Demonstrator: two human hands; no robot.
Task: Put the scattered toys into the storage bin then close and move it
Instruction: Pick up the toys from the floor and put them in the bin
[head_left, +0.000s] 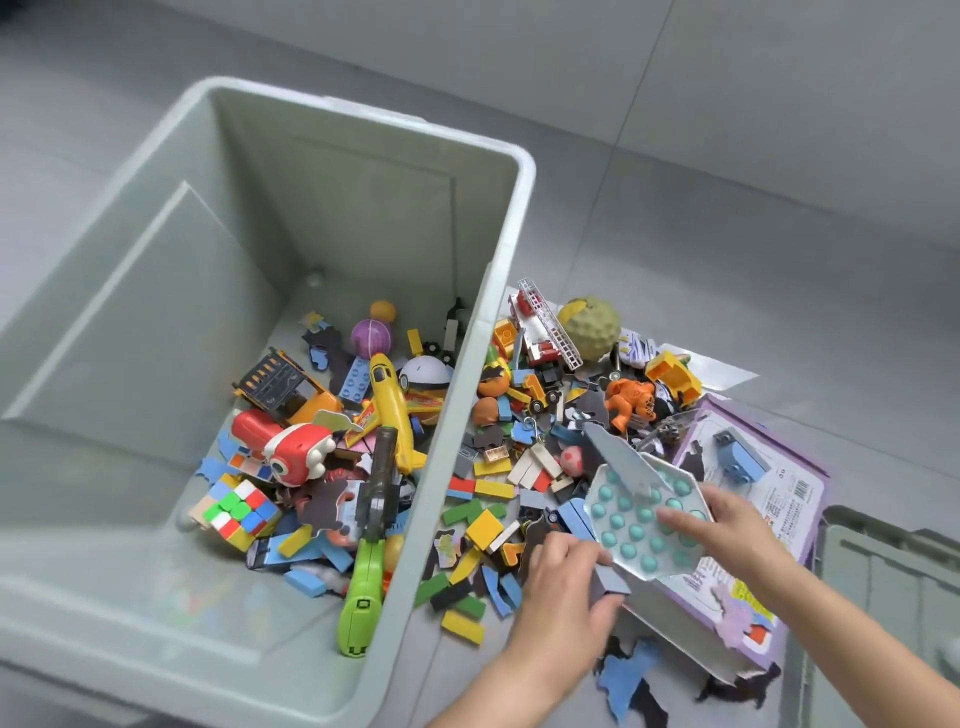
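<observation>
A pale green storage bin (498, 291) stands open on the left, partly filled with toys: a yellow plane (390, 410), a colour cube (236, 512), a red toy (291, 449), a green toy gun (363, 592). To its right a heap of scattered toys (519, 467) covers the floor. My left hand (563, 587) grips a grey-blue flat piece (610, 579) at the heap's near edge. My right hand (727, 525) holds a white pop-bubble toy (644, 519) with teal domes, fingers spread over it.
A toy fire truck (543, 327), a bumpy green ball (592, 327), an orange figure (631, 402) and a yellow truck (675, 379) lie at the heap's far side. A purple box (769, 499) lies on the right. The bin's lid (893, 597) rests at the right edge on the grey tiled floor.
</observation>
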